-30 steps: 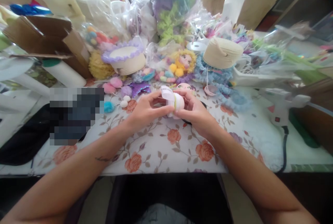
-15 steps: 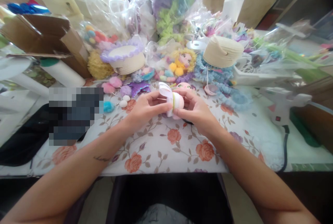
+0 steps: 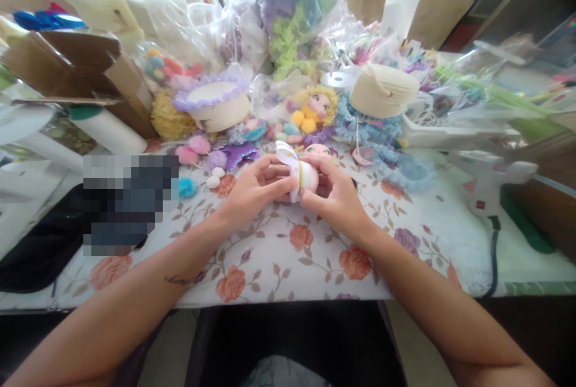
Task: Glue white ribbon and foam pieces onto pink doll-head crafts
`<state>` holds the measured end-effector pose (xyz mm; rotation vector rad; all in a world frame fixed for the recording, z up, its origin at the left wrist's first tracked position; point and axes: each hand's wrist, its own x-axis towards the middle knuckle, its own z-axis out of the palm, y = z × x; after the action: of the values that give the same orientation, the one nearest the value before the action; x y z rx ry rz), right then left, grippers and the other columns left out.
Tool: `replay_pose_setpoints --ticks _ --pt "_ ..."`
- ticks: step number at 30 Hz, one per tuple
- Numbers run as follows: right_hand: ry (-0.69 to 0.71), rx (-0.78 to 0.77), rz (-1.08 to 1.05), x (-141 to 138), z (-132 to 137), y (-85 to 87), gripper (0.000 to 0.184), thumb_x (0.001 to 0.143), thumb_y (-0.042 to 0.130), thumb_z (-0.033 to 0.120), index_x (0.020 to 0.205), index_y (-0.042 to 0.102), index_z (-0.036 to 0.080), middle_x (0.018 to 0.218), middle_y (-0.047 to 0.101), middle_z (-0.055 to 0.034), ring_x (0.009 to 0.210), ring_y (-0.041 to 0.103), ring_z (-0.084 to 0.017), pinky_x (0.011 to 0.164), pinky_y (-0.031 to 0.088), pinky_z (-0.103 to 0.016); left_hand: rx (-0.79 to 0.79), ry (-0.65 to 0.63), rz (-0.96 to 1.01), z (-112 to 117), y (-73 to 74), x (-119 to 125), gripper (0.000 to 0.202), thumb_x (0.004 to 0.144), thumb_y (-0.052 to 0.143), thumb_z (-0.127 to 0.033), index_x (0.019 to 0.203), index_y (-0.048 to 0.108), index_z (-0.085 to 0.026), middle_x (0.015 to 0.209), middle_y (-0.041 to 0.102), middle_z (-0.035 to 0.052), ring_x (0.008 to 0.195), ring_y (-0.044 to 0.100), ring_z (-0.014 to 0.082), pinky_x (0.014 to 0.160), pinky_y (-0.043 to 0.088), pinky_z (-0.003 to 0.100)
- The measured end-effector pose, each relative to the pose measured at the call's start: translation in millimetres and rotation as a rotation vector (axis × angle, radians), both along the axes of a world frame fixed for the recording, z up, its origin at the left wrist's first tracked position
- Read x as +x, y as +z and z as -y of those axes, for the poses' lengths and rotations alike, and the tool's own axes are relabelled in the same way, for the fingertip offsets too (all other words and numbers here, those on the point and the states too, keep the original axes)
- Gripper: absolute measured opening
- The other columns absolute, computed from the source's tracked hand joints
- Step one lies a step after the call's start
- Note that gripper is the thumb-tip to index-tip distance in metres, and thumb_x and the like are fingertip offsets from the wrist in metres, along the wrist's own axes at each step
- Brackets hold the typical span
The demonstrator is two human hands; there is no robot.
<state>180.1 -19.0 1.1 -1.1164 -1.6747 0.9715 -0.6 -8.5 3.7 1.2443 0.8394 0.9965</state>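
Your L hand (image 3: 252,190) + R hand (image 3: 333,195) both pinch small pink/white ornament (image 3: 304,178), fingers closed on it, held just above floral tablecloth (image 3: 288,249). Behind: doll (image 3: 316,106), rope baskets (image 3: 384,90), glue gun (image 3: 488,186) far R.

White desk (image 3: 432,219) cloth patterned with orange and purple roses and brown leaves, pale pink and white ball (image 3: 308,176) banded yellow-green, yellow-haired doll (image 3: 316,105), cream basket (image 3: 382,92) over blue lace (image 3: 396,162), lilac-trimmed cream basket (image 3: 218,102), pink pompoms (image 3: 194,148), brown cardboard (image 3: 85,69), white glue gun (image 3: 492,180).
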Motion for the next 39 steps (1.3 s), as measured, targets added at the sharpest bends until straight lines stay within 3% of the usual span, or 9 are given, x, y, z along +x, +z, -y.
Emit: replay_pose_setpoints --ticks 7,14,19,27,31,35,39 --pt "-0.062 0.127 0.124 -0.2 2.0 -1.6 0.053 0.073 0.067 0.025 0.125 0.059 0.024 0.121 0.066 -0.0068 0.095 0.067 -0.025 0.085 0.056 -0.040 0.067 -0.024 0.021 -0.2 -2.3 3.7 0.042 0.075 0.078 -0.025 0.112 0.059 -0.016 0.114 0.073 0.0108 0.109 0.069 0.0281 0.088 0.057 0.036" --pt "-0.063 0.319 0.230 -2.4 3.4 -2.5 0.053 0.075 0.064 0.024 0.128 0.056 0.024 0.126 0.065 -0.0092 0.110 0.064 -0.028 0.092 0.055 -0.042 0.109 -0.002 -0.047 -0.6 -1.6 2.6 0.040 0.072 0.077 -0.024 0.109 0.061 -0.015 0.110 0.074 0.0107 0.104 0.070 0.0299 0.089 0.056 0.040" --pt "-0.035 0.404 0.272 -3.3 4.1 -1.3 0.051 0.078 0.061 0.022 0.129 0.054 0.025 0.127 0.065 -0.0072 0.104 0.066 -0.025 0.091 0.056 -0.038 0.090 0.013 -0.056 1.2 -0.1 4.3 0.045 0.068 0.073 -0.018 0.112 0.062 -0.014 0.108 0.074 0.0097 0.098 0.072 0.0278 0.090 0.056 0.040" --pt "-0.057 0.528 0.260 -3.9 0.4 -6.3 0.052 0.074 0.059 0.018 0.126 0.054 0.022 0.127 0.066 -0.0092 0.107 0.066 -0.025 0.090 0.057 -0.041 0.189 -0.031 -0.105 0.6 -1.1 2.6 0.034 0.073 0.067 -0.018 0.106 0.067 -0.014 0.106 0.075 0.0082 0.100 0.071 0.0283 0.093 0.057 0.043" --pt "-0.102 0.338 0.139 -1.0 -0.5 -5.2 0.050 0.073 0.062 0.021 0.123 0.058 0.021 0.120 0.067 -0.0081 0.099 0.068 -0.024 0.085 0.058 -0.040 0.265 -0.061 -0.057 3.0 -5.0 4.0 0.039 0.078 0.067 -0.017 0.116 0.062 -0.017 0.120 0.070 0.0113 0.113 0.067 0.0301 0.094 0.057 0.043" --pt "-0.100 0.107 -0.100 -0.6 -2.3 -0.4 0.044 0.072 0.062 0.022 0.116 0.061 0.023 0.110 0.068 -0.0047 0.088 0.069 -0.021 0.077 0.059 -0.035 0.386 0.043 -0.133 7.5 -9.3 6.1 0.053 0.079 0.070 -0.015 0.128 0.051 -0.021 0.127 0.065 0.0119 0.116 0.065 0.0270 0.092 0.058 0.039" --pt "-0.069 -0.019 -0.248 -1.8 -4.2 1.2 0.042 0.070 0.064 0.021 0.112 0.061 0.023 0.108 0.068 -0.0034 0.091 0.068 -0.020 0.075 0.058 -0.032 0.511 0.130 -0.279 8.8 -10.0 5.5 0.049 0.082 0.069 -0.016 0.128 0.056 -0.019 0.128 0.064 0.0120 0.112 0.066 0.0242 0.091 0.059 0.037"
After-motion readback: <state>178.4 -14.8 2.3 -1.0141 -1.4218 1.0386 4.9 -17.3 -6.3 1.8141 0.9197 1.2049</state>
